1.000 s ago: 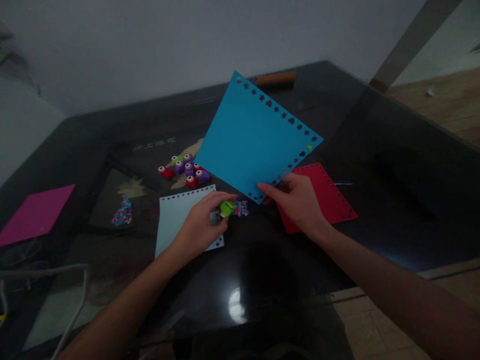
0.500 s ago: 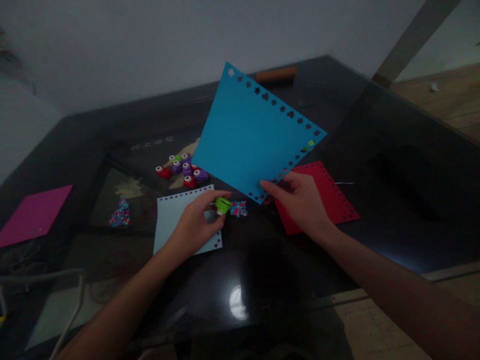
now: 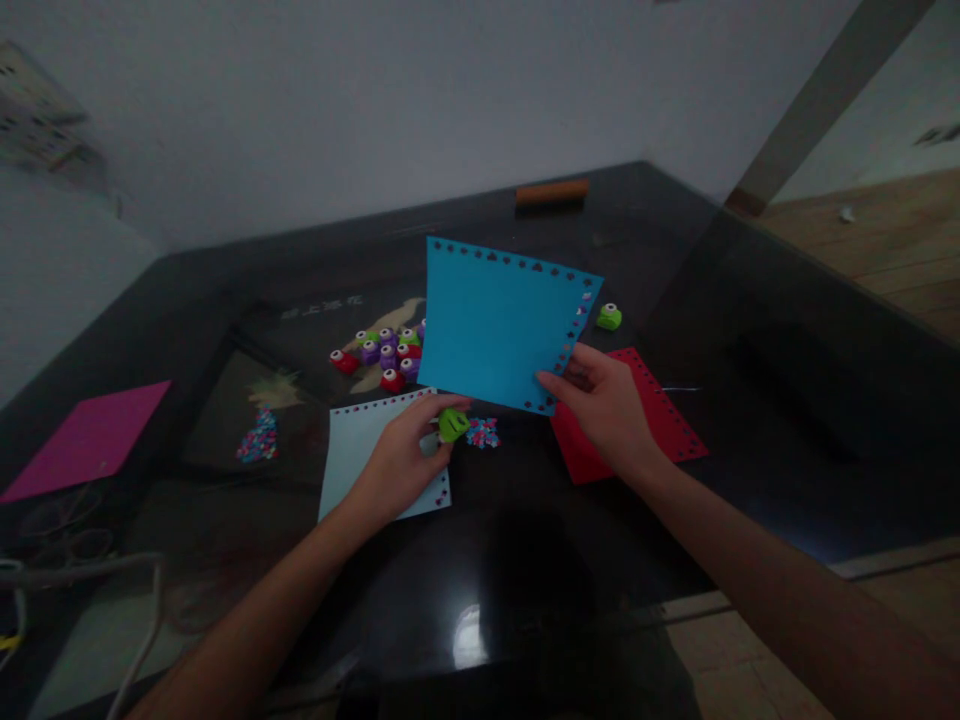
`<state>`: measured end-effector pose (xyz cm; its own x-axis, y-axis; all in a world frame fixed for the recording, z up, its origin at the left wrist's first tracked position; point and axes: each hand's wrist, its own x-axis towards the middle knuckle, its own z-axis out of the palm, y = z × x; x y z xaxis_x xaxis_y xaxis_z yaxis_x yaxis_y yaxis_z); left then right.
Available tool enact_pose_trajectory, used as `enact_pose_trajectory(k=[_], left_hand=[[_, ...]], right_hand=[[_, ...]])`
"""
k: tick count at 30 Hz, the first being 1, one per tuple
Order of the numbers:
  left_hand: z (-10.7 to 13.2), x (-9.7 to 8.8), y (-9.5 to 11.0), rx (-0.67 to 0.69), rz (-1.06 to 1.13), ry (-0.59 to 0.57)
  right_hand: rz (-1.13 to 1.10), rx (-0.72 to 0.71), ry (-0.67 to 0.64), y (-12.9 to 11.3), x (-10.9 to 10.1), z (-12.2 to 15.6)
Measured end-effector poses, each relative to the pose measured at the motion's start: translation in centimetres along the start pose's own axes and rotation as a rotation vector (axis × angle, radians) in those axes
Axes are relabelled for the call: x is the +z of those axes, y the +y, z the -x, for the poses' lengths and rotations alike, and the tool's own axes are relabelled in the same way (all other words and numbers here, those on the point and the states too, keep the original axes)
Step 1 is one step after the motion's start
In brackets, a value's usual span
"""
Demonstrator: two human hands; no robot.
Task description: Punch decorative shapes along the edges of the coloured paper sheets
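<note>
My left hand [image 3: 405, 450] grips a green craft punch [image 3: 453, 425] between thumb and fingers, above a pale blue sheet [image 3: 352, 450] with holes along its edges. My right hand [image 3: 604, 400] holds a bright blue sheet of paper [image 3: 495, 325] by its lower right edge, raised off the table. Small shaped holes run along the blue sheet's top, right side and lower right corner. Under my right hand lies a red sheet [image 3: 660, 405], also punched at the edges. A small heap of colourful paper cutouts [image 3: 482, 433] sits close to the punch.
Several red, purple and green punches [image 3: 388, 355] cluster behind the pale sheet. Another green punch [image 3: 609, 317] stands to the right. A second cutout pile [image 3: 259, 438] and a magenta sheet [image 3: 90, 435] lie at left. An orange-brown roll [image 3: 552, 194] rests at the back.
The bright blue sheet has turned and tipped lower, its top edge now more level, uncovering a green punch behind it. Both hands keep their holds. The camera view has shifted slightly.
</note>
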<state>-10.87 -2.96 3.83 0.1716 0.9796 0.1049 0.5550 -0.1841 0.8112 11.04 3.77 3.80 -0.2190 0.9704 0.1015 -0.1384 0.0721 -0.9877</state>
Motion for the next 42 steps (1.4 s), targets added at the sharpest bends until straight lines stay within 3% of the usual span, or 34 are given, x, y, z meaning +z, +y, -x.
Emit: enact_pose_trajectory(k=[15,23,27,31,36,42], left_hand=[[0.1,-0.1,1.3,-0.019,0.153,-0.052],[-0.1,0.0,1.5,-0.062,0.176,-0.087],[-0.3,0.2,1.3,-0.095,0.213,-0.107],[-0.7,0.7,0.8,-0.136,0.323,-0.143],[-2.3,1.1,1.4,-0.184,0.356,-0.112],[-7.1,2.9,2.6,-0.265,0.568,-0.116]], right_hand=[[-0.233,0.016,0.151,-0.2,-1.8,-1.5],[-0.253,-0.088,0.241,-3.0,-7.4,-1.6],[-0.25,-0.048,0.359,-2.3,-10.6,-0.8],[-0.289,-0.026,0.422,-1.0,-12.4,-0.7],[-0.335,-0.049,0.467,-0.8,-12.8,-0.9],[-0.37,-0.065,0.468,-0.8,-12.5,-0.7]])
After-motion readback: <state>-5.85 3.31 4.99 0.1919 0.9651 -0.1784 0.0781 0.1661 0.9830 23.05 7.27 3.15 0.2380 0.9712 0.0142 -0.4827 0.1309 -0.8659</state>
